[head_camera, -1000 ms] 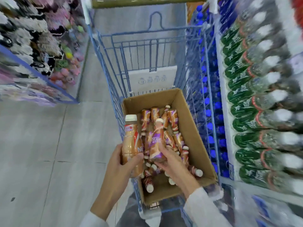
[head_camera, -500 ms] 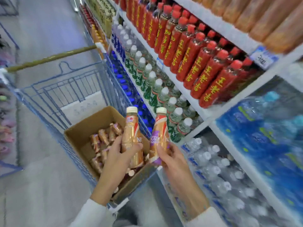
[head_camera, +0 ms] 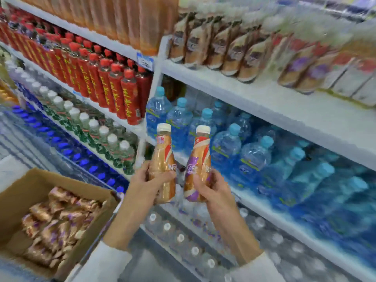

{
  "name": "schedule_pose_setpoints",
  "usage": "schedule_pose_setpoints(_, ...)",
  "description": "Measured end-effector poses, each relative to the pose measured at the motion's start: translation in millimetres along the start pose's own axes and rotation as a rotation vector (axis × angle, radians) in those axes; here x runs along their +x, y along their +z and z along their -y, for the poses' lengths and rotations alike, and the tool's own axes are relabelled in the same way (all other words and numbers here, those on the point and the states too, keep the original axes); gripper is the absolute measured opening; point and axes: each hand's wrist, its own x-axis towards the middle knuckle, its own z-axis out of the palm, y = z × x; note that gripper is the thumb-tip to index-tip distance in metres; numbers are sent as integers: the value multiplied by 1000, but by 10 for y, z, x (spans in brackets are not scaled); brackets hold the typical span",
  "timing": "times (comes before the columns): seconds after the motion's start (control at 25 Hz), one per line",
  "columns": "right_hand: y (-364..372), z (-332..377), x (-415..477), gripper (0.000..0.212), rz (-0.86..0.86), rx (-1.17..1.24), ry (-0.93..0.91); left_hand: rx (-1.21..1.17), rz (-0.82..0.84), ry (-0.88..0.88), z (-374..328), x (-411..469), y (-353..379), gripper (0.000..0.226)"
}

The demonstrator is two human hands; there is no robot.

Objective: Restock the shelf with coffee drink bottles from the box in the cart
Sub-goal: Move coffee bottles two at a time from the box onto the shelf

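Here both coffee bottles (head_camera: 162, 163) stand upright, white-capped

- White shelves (head_camera: 264, 102) stacked tier on tier, brightly lit.
- Red bottles (head_camera: 116, 90) lined up at left.
- Blue-capped water bottles (head_camera: 225, 147) crowd the tier below.
- Price tag (head_camera: 144, 61) on a shelf edge.

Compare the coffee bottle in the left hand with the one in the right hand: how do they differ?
The left coffee bottle shows a gold label with no purple; the right coffee bottle shows purple panels. The left coffee bottle stands nearly straight in the left hand; the right coffee bottle leans, cap to the right, in the right hand. Both have white caps, red-and-white necks and the same shape.
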Motion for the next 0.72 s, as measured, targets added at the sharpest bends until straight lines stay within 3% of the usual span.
schedule_pose_setpoints(0.28,-1099,606,-218,40,-217,44,-130,34,297,48,-274,185,1284,40)
schedule_pose_setpoints(0.44,-1473,1005,-148,53,-373,34,-234,41,511,129,-563,403,1912,39)
schedule_pose_setpoints(0.56,-1734,1341,-7,44,-481,49,-308,74,577,218,-826,614,2351,38)
schedule_pose_setpoints(0.72,-2080,1765,288,50,-610,2,-384,144,660,381,-1191,954,2893,45)
